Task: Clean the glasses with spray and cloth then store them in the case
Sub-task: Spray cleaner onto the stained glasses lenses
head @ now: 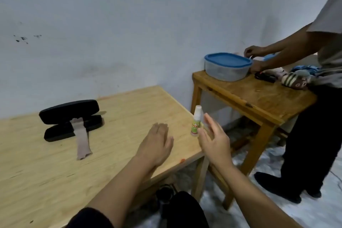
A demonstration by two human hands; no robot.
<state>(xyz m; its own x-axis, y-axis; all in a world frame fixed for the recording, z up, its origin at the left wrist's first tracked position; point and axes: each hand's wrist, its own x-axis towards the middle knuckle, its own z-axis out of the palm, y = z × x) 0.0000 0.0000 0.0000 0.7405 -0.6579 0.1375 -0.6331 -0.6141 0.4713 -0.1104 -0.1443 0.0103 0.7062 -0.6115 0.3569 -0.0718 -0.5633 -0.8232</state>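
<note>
While hands (185,142) hover, spray bottle (196,121) just beside

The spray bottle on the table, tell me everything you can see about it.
The spray bottle is small and slim, apparently plastic, with a pale translucent cap and a green and white label whose print is too blurred to read. It stands upright near the right edge of the light wooden table. The open right hand is right beside it; whether they touch cannot be told.

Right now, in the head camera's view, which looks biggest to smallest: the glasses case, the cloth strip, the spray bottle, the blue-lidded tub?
1. Blue-lidded tub, though it stands farther away
2. Glasses case, lying open
3. Cloth strip
4. Spray bottle
</note>
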